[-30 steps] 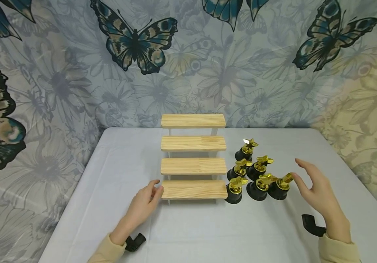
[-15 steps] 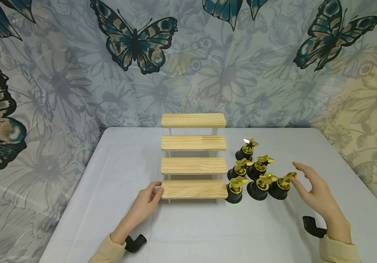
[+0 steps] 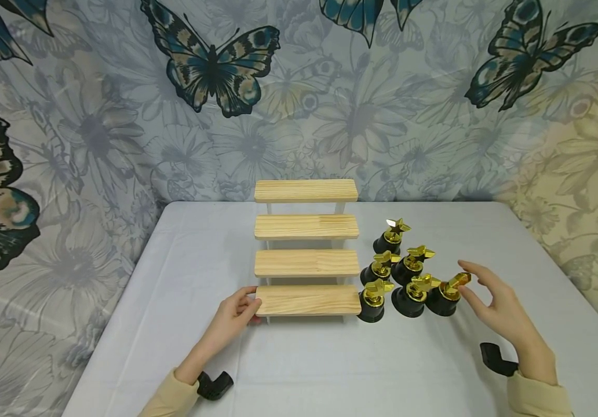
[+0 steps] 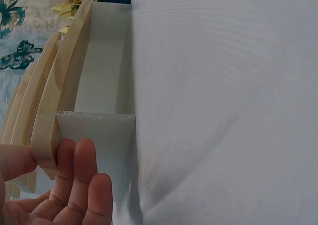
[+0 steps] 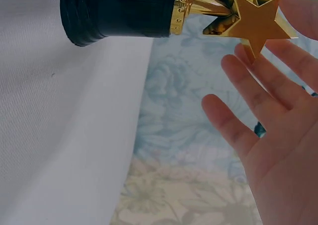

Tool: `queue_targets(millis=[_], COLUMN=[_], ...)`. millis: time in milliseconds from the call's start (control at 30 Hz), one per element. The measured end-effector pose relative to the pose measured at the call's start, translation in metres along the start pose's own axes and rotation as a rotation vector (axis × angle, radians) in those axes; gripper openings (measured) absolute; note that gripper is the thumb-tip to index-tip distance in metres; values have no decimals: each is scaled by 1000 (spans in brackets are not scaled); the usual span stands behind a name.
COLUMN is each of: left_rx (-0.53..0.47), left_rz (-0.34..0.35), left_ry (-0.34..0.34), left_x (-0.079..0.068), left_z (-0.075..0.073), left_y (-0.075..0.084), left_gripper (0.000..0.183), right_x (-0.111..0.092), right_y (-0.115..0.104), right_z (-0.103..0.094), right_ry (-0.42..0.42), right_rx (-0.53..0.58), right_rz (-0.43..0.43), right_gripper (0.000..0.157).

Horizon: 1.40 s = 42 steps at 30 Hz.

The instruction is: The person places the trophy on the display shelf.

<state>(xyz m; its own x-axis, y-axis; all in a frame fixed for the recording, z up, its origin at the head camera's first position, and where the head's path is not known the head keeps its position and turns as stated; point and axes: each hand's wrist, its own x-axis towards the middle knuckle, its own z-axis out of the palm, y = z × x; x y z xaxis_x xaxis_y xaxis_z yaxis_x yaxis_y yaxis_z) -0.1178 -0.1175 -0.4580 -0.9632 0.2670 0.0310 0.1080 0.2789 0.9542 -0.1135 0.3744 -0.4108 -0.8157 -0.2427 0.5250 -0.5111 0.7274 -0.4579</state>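
A four-tier display stand, described here as several pale wooden steps on white supports, has its lowest shelf (image 3: 308,300) toward me. My left hand (image 3: 233,313) pinches that shelf's left end. In the left wrist view, the thumb presses one face of the board (image 4: 47,135) while fingertips (image 4: 84,153) lie against its underside. My right hand (image 3: 499,301) is around the star of the rightmost trophy (image 3: 442,298), its fingers spread. In the right wrist view, the thumb (image 5: 300,16) is right at a point of the gold star (image 5: 258,19), with long fingers behind it. The black base stands on the table.
Several other gold star trophies (image 3: 409,296) with black bases stand close together, right of the stand. The nearest-left trophy (image 3: 372,304) is right beside the lowest shelf. White cloth covers the table (image 3: 299,370); a butterfly-patterned curtain (image 3: 299,116) hangs behind.
My right hand has moved slightly left, bringing its thumb and forefinger around the star of the rightmost trophy. My left fingers have closed further on the lowest shelf's end. The trophies have not moved.
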Motion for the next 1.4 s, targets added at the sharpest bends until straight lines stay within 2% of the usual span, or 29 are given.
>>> queue_targets(millis=[200, 500, 967, 1133, 1200, 1400], left_rx=[-47, -37, -35, -24, -19, -31], left_rz=[-1, 9, -13, -21, -28, -15], left_ry=[-25, -14, -9, -20, -23, -17], left_x=[0, 0, 0, -5, -5, 1], left_z=[-2, -2, -3, -5, -5, -3], left_y=[1, 0, 2, 25, 27, 1], left_gripper=[42, 42, 42, 39, 38, 44], right_x=[0, -2, -2, -4, -4, -5], right_y=[2, 8, 3, 6, 6, 2], right_z=[2, 7, 4, 4, 3, 2], right_ry=[-26, -41, -21, -23, -21, 1], right_rx=[25, 33, 49, 87, 125, 178], right_rz=[-14, 14, 26, 40, 41, 72], right_gripper=[59, 61, 50, 48, 48, 46])
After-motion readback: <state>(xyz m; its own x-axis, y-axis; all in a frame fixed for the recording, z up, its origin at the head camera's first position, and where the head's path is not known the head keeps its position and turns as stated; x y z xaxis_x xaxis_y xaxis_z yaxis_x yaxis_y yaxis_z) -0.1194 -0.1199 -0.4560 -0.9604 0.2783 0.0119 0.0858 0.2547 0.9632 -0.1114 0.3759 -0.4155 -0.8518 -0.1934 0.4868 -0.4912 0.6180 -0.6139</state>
